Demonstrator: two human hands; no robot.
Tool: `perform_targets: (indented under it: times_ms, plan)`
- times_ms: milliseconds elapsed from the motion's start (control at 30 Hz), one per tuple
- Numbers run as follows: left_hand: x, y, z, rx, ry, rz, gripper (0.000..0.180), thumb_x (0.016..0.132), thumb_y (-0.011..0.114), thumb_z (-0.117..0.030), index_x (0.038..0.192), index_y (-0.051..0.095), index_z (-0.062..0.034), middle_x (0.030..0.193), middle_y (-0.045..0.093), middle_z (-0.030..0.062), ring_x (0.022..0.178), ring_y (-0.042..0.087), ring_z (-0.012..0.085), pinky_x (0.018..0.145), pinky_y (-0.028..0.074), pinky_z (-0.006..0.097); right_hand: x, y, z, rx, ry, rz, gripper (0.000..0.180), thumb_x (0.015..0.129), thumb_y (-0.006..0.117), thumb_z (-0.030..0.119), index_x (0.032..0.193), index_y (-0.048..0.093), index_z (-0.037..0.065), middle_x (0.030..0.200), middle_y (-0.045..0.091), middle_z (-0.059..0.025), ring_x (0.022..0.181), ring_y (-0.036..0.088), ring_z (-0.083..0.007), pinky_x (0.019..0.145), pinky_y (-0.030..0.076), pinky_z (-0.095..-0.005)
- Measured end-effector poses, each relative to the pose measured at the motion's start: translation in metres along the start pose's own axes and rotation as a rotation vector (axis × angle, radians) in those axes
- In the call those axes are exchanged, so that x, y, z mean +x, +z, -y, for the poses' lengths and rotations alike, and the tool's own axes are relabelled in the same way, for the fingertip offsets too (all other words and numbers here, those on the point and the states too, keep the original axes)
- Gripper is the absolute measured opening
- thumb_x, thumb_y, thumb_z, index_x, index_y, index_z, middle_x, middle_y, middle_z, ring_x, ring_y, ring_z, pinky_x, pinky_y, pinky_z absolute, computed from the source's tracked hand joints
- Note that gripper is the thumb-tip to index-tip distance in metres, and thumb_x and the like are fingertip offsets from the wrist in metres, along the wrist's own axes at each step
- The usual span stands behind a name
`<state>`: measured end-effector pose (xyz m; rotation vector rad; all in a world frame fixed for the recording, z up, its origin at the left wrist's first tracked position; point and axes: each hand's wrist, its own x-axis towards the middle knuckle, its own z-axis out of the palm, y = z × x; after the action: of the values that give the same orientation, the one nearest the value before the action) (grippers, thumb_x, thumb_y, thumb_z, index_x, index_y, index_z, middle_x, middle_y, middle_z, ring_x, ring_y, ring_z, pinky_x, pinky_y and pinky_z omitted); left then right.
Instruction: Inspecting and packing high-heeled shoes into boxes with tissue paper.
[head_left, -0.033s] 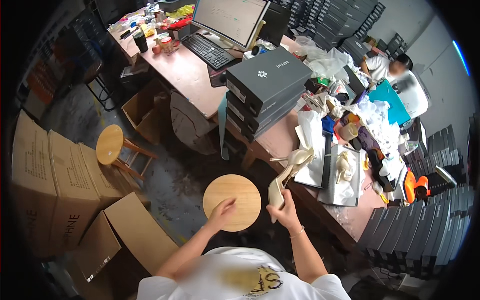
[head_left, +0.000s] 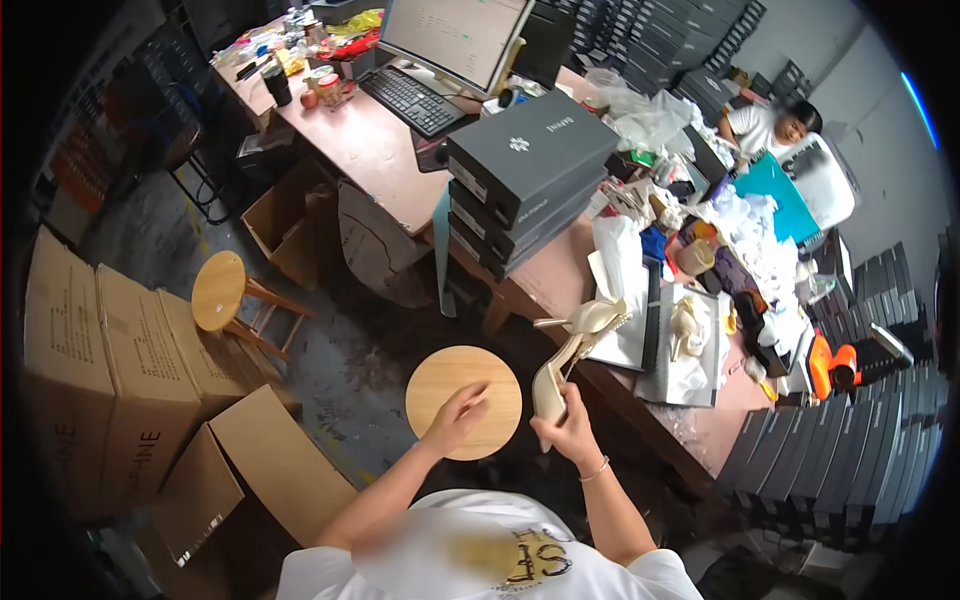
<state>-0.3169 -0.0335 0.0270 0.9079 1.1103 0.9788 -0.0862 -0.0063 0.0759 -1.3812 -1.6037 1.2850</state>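
In my right hand (head_left: 568,430) is a cream high-heeled shoe (head_left: 549,388), gripped by its front part. Its heel end points away from me, toward the table edge, and the slim heel juts out to the left. Over the round wooden stool top (head_left: 430,390) hovers my left hand (head_left: 458,418), fingers stretched out and holding nothing. On the table beyond the held shoe lies an open shoebox (head_left: 648,330) with white paper. Beside it, a second cream shoe (head_left: 688,328) rests on white wrapping.
Stacked dark grey shoeboxes (head_left: 535,150) stand near the monitor (head_left: 455,40) and keyboard (head_left: 412,100). Cardboard cartons (head_left: 60,350) and another wooden stool (head_left: 220,290) are at left. More shoeboxes (head_left: 830,470) line the right. A co-worker (head_left: 770,130) sits beyond the cluttered table.
My left hand has shifted slightly right and away from me over the stool. The shoe in my right hand has barely moved. The co-worker's head has tilted a little.
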Motion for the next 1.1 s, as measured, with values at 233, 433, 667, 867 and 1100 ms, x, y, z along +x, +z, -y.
perform_targets:
  times_ms: [233,433,667,867,1100]
  plan:
    - [0.048,0.094,-0.050,-0.589,-0.341,0.423,0.056,0.090,0.059,-0.034,0.133,0.039,-0.0040,0.095,0.062,0.0089,0.087,0.062,0.0193,0.081,0.052,0.034,-0.053,-0.035,0.054,-0.252,-0.151,0.224,0.070,0.072,0.079,0.032,0.125,0.044,0.006,0.120,0.045,-0.0211,0.099,0.056,-0.0356,0.085,0.048,-0.0388]
    - [0.093,0.140,-0.030,-0.718,-0.620,0.684,0.055,0.091,0.052,-0.038,0.130,0.044,-0.0011,0.091,0.064,0.0128,0.085,0.065,0.0247,0.090,0.050,0.043,-0.065,-0.157,0.064,-0.710,-0.286,0.015,0.070,0.068,0.077,0.027,0.131,0.049,0.014,0.122,0.054,-0.0134,0.109,0.057,-0.0286,0.090,0.047,-0.0378]
    - [0.120,0.249,-0.032,-0.299,-1.087,1.035,0.043,0.096,0.045,-0.039,0.118,0.051,-0.0034,0.091,0.064,0.0153,0.085,0.067,0.0258,0.075,0.056,0.038,-0.034,-0.263,0.009,-1.094,-0.481,0.501,0.078,0.074,0.067,0.028,0.144,0.032,0.025,0.109,0.056,-0.0064,0.101,0.058,-0.0246,0.095,0.040,-0.0480]
    - [0.221,0.269,-0.075,0.286,-0.121,0.297,0.032,0.092,0.055,-0.013,0.121,0.052,-0.0007,0.084,0.061,0.0044,0.076,0.061,0.0111,0.071,0.050,0.024,-0.070,-0.346,-0.041,-0.424,-0.135,0.355,0.079,0.075,0.070,0.025,0.143,0.033,0.009,0.118,0.056,-0.0157,0.107,0.058,-0.0239,0.089,0.047,-0.0352]
    - [0.411,0.240,-0.142,1.279,0.382,-0.029,0.066,0.081,0.064,-0.039,0.130,0.043,-0.0008,0.106,0.061,0.0298,0.099,0.059,0.0442,0.086,0.046,0.049,-0.072,-0.343,-0.056,0.946,0.172,0.093,0.077,0.082,0.063,0.011,0.145,0.020,0.001,0.130,0.049,-0.0161,0.106,0.059,-0.0259,0.093,0.047,-0.0408]
